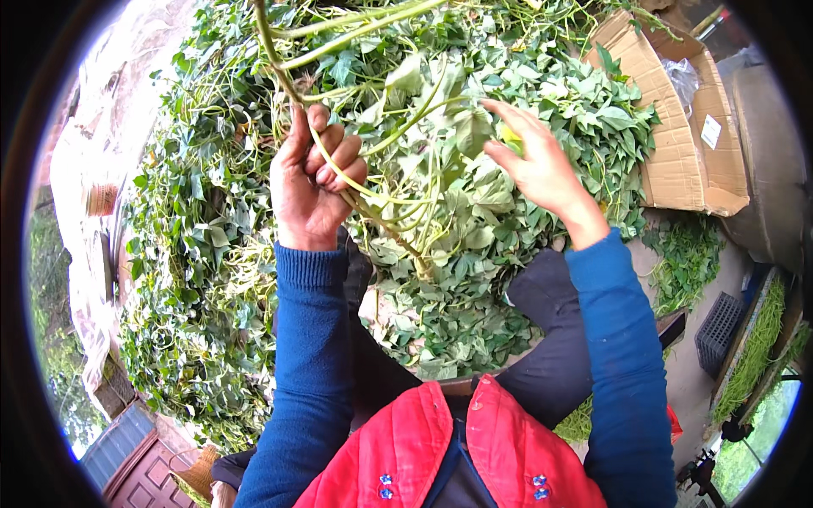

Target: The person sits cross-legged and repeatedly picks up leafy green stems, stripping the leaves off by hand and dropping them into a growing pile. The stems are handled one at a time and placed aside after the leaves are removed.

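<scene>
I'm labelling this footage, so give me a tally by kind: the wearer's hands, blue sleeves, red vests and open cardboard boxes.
Hands: 2 (left hand closed on a vine stem, right hand open)
Blue sleeves: 2
Red vest: 1
Open cardboard box: 1
Total: 6

An open brown cardboard box [671, 173] lies at the upper right, a crumpled clear plastic bag [681, 78] inside it. A black perforated plastic crate [719, 334] sits lower right; a reddish panelled door [149, 476], lower left.
</scene>
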The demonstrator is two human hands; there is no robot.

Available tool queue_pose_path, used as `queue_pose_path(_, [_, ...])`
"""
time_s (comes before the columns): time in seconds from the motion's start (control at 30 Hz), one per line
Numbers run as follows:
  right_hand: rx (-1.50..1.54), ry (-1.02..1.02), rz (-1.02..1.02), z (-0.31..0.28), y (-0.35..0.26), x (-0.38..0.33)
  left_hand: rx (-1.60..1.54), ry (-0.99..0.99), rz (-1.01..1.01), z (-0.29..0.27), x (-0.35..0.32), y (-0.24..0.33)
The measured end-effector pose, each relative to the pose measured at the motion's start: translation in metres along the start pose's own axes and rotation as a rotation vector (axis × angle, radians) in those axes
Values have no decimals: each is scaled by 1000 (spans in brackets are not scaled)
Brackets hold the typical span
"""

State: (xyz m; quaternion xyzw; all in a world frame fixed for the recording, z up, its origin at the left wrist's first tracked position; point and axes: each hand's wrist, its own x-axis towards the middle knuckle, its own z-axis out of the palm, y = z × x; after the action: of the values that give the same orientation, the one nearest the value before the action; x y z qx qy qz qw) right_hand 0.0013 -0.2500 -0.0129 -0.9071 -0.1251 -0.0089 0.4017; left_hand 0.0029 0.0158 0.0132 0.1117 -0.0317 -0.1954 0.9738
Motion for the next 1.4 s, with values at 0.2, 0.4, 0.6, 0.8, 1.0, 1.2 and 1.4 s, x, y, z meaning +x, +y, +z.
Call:
queue_pose_path(0.2, [-247,132,-120,9,2,11,-40,-44,5,1,2,1])
queue_pose_path(0.4, [-185,361,138,2,14,14,-14,78,-44,1,1,-10])
queue_pose_path(0.6, [-602,430,67,-16,30,15,-89,3,24,3,3,7])
queue_pose_path(0.8, [-418,174,-456,17,-5,22,-140,-36,0,-2,2,4])
queue_pose_path(1.0, [-432,70,-463,20,14,18,-220,-67,11,0,2,8])
queue_pose_path(1.2, [-473,53,-284,12,24,11,-187,-54,127,-2,-3,26])
queue_pose_path(1.4, [-354,-12,325,-6,53,15,-157,42,208,-7,-8,37])
